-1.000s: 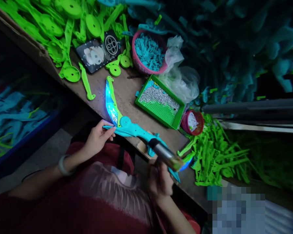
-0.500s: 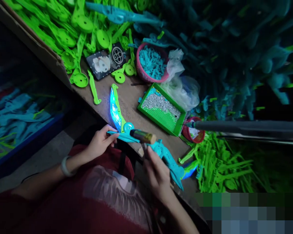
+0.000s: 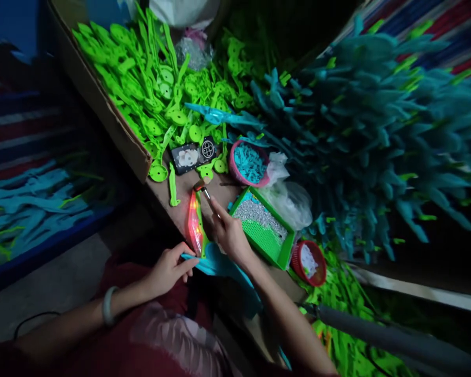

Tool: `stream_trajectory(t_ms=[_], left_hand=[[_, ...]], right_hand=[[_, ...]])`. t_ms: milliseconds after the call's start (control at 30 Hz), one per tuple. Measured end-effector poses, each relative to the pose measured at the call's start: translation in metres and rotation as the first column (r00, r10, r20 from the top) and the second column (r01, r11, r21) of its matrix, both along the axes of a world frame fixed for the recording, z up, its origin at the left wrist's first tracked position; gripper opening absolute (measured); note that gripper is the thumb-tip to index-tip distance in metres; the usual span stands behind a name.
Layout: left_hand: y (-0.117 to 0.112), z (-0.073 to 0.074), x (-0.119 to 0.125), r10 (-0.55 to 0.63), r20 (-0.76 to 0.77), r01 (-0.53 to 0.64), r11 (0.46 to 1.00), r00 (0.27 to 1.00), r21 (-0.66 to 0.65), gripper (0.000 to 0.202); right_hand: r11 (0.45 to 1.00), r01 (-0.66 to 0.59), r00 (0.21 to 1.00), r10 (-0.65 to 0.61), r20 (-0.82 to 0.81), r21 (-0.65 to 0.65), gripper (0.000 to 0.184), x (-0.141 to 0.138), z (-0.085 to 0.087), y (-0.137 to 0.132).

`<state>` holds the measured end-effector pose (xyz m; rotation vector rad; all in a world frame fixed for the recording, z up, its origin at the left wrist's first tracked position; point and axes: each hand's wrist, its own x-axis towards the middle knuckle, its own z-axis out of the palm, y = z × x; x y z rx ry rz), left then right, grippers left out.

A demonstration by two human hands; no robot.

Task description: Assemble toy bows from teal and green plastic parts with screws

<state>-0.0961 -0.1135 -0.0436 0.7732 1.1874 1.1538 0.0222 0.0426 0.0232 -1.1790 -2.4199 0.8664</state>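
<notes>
My left hand (image 3: pixel 175 269) pinches the pointed tip of a teal plastic toy part (image 3: pixel 215 262) at the bench's front edge. From it a translucent curved blade (image 3: pixel 195 225) with a green edge strip points away from me, glowing red and pink. In my right hand (image 3: pixel 231 235) is a small hammer (image 3: pixel 202 184), gripped by its handle, with its head at the blade's far tip. Whether the head touches the tip, I cannot tell. My right forearm hides much of the teal part. A loose green strip (image 3: pixel 173 186) lies left of the blade.
A green tray (image 3: pixel 267 248) of small silvery pieces stands to the right, near a pink basket (image 3: pixel 233 170) of teal pieces and a red basket (image 3: pixel 320 275). Behind are a phone (image 3: pixel 186 158), heaped green parts (image 3: pixel 133 84) and teal parts (image 3: pixel 357 131). A dark bar (image 3: pixel 369 330) crosses at lower right.
My right hand has moved the hammer away from me, from the teal part to the blade's far tip. The blade's glow has turned from blue to red. The view has shifted.
</notes>
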Motion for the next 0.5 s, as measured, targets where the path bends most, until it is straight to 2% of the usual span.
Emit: stream_trajectory(t_ms=[67, 167, 267, 333, 400, 433, 467, 500], left_hand=[[0.0, 0.001, -0.002, 0.006, -0.01, -0.006, 1.0, 1.0, -0.012, 0.032], [0.001, 0.0, -0.007, 0.059, -0.067, -0.063, 0.997, 0.996, -0.055, 0.036], [0.006, -0.004, -0.013, 0.148, -0.124, -0.159, 0.984, 0.981, -0.077, 0.045], [0.009, -0.007, -0.017, 0.216, -0.157, -0.23, 0.97, 0.964, -0.074, 0.05], [0.01, -0.008, -0.021, 0.311, -0.251, -0.325, 0.946, 0.917, -0.015, 0.047], [0.009, -0.008, -0.023, 0.368, -0.322, -0.367, 0.928, 0.872, 0.064, 0.041], [0.009, -0.006, -0.024, 0.426, -0.399, -0.384, 0.905, 0.812, 0.184, 0.035], [0.008, -0.002, -0.024, 0.478, -0.47, -0.353, 0.875, 0.742, 0.332, 0.03]], right_hand=[[0.996, -0.057, 0.992, 0.048, 0.115, 0.075, 0.047, -0.007, -0.004, 0.008], [0.945, -0.051, 0.968, -0.033, 0.248, 0.324, 0.051, -0.023, -0.007, 0.015], [0.873, -0.077, 0.954, -0.076, 0.291, 0.482, 0.045, -0.034, 0.009, 0.017], [0.77, -0.222, 0.948, 0.026, 0.319, 0.598, 0.037, -0.027, 0.032, 0.009], [0.612, -0.409, 0.911, 0.233, 0.34, 0.677, 0.035, -0.001, 0.053, -0.008], [0.588, -0.413, 0.911, 0.276, 0.307, 0.695, 0.032, 0.018, 0.06, -0.019], [0.621, -0.342, 0.939, 0.248, 0.237, 0.705, 0.028, 0.041, 0.064, -0.03], [0.713, -0.16, 0.987, 0.098, 0.129, 0.683, 0.026, 0.067, 0.065, -0.039]])
